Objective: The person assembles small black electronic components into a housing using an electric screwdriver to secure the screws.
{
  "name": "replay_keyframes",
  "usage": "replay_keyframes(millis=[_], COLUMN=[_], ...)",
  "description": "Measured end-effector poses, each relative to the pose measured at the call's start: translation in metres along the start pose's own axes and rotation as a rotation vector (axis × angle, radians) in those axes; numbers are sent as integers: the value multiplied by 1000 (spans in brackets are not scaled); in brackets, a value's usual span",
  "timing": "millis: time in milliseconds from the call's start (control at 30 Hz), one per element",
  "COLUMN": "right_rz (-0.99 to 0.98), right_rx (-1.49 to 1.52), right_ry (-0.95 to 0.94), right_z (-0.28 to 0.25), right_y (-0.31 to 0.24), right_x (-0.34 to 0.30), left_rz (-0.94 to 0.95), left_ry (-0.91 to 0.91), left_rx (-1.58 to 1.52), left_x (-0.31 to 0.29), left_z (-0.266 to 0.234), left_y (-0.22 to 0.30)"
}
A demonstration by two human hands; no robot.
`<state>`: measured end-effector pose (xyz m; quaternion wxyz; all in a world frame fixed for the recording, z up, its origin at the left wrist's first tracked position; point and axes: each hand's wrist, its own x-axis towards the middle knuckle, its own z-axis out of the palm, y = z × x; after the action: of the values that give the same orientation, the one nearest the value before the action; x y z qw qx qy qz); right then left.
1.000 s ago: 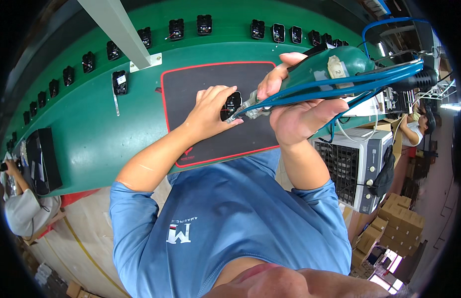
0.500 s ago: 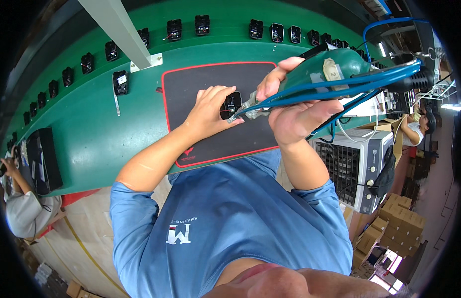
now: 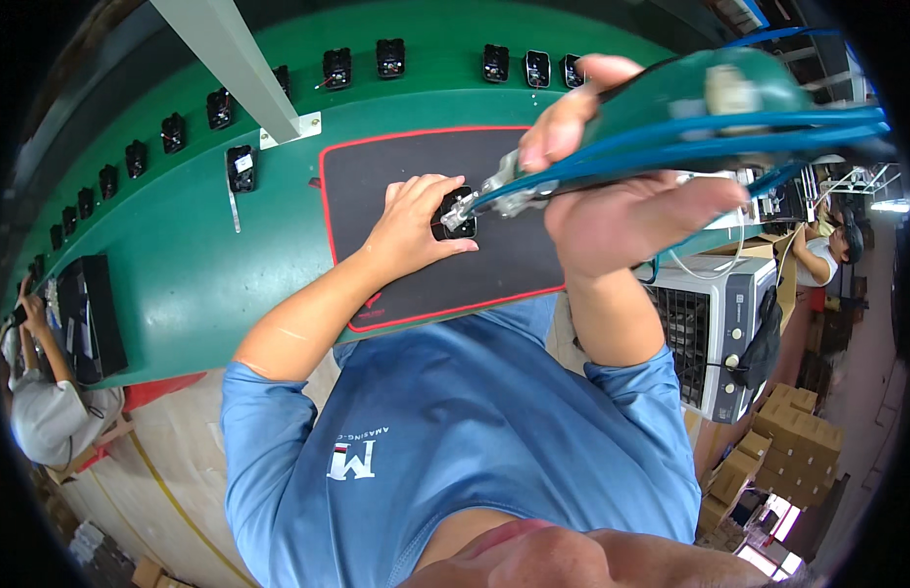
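A small black plastic housing (image 3: 467, 229) lies on the dark red-edged mat (image 3: 396, 292). My left hand (image 3: 408, 223) is closed round its left side, fingers at the far edge and thumb at the near one. In my right hand (image 3: 612, 227) is a green power screwdriver (image 3: 670, 110) with blue hoses along its body, held almost sideways. Its front end and clear-wrapped tip (image 3: 457, 214) reach over the housing's open face. Whether the tip touches inside cannot be made out. The screwdriver's body is blurred by motion.
Another black housing (image 3: 241, 169) with a strip hanging from it sits left of the mat. Several more line the green belt (image 3: 445, 73) beyond. A grey post (image 3: 235, 69) rises at the far left. A white air cooler (image 3: 715, 333) stands at right; a co-worker (image 3: 58, 392) sits at left.
The screwdriver's rear has swung up and right with my right hand, and its tip now lies farther over the housing. My left thumb has shifted slightly nearer me.
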<state>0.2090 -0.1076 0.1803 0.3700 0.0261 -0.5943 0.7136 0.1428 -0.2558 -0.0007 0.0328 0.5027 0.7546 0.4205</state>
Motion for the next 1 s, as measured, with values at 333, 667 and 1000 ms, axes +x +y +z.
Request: replay_keyframes(millis=[333, 667, 1000], right_rz=[40, 70, -151], right_rx=[-87, -52, 204], right_ry=[-54, -33, -179], right_z=[-3, -1, -32], right_y=[37, 54, -38], right_x=[-25, -34, 22], left_rz=[10, 10, -72], left_ry=[22, 8, -102], left_rx=[-25, -64, -17], left_x=[-1, -3, 20], left_z=[1, -2, -20], left_y=[0, -2, 10])
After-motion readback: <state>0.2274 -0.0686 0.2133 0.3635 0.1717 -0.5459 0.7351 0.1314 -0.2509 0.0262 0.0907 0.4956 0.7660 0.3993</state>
